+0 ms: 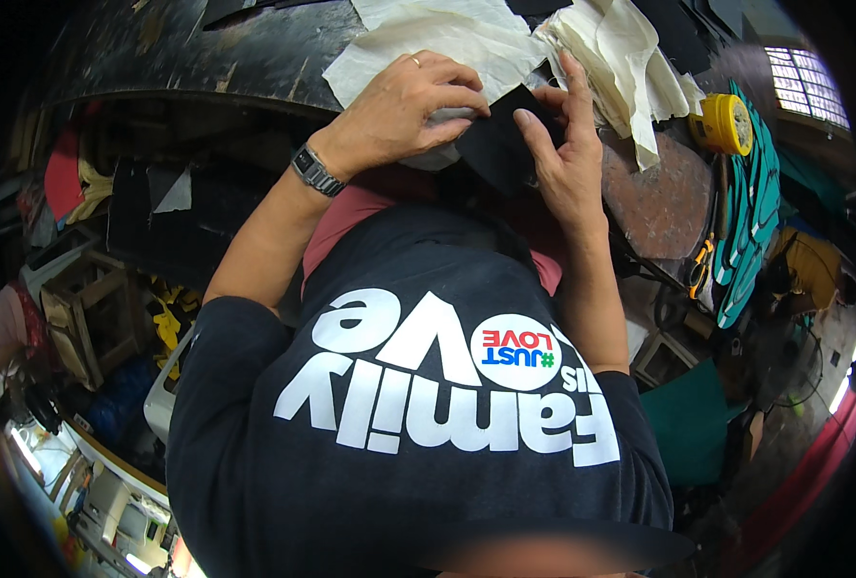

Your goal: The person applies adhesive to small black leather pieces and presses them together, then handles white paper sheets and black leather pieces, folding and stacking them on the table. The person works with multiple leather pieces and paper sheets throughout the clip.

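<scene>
Between my hands, near the table edge and above my lap, is a flat black piece of sheet material (pixel 498 144); I cannot tell whether it is fabric or leather. My left hand (pixel 411 108), with a watch on the wrist, is closed at the piece's upper left edge, fingertips pinched together. On the other side my right hand (pixel 570 154) grips the piece, thumb on its face and fingers partly hidden behind it. A crumpled white cloth (pixel 471 43) lies on the table just beyond my hands.
Cream cloth (pixel 609 58) is bunched at the back right of the dark worn table (pixel 187 63). Beside it stands a yellow roll (pixel 722 125). Teal cut pieces (pixel 748 226) and an orange-handled tool (pixel 701 265) hang to the right. A wooden crate (pixel 81 318) stands at left.
</scene>
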### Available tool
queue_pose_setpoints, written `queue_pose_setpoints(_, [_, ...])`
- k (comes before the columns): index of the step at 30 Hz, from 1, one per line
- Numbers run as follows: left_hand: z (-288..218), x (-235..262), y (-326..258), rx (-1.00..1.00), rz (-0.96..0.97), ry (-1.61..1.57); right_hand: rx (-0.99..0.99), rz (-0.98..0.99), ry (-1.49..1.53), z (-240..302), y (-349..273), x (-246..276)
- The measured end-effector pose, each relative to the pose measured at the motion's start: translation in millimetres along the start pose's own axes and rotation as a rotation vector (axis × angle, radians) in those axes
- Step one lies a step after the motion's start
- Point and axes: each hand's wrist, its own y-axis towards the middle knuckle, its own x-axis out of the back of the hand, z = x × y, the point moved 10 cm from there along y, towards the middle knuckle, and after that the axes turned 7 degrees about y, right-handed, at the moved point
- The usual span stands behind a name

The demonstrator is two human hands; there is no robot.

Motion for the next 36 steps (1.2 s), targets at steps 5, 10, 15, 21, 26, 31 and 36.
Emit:
queue_pose_setpoints(5, [-3.5,-2.7,0.0,0.007,0.003,0.027,0.014,-0.113,-0.034,-14.7,4.4,6.4])
queue_pose_setpoints(10, [-5.7,-5.5,-0.1,0.021,0.005,0.046,0.064,-0.123,-0.089,-13.1,13.8,5.0])
queue_pose_setpoints(15, [-6.7,-4.8,-0.4,0.021,-0.006,0.06,0.063,-0.128,-0.18,-11.0,18.1,3.0])
queue_pose_setpoints(21, [-6.4,-4.9,-0.8,0.025,-0.001,0.057,0.003,-0.133,-0.199,-11.8,19.7,2.8])
queue_pose_setpoints(26, [-7.0,-4.5,-1.2,0.026,-0.011,0.065,0.046,-0.139,-0.229,-4.7,20.8,1.2])
queue_pose_setpoints(31, [-6.6,-5.9,0.1,0.028,0.0,0.06,0.004,-0.122,-0.29,-13.6,23.5,2.0])
queue_pose_setpoints(36, [-2.7,-14.4,13.5,0.069,0.011,0.07,0.067,-0.119,-0.399,-11.8,40.0,9.2])
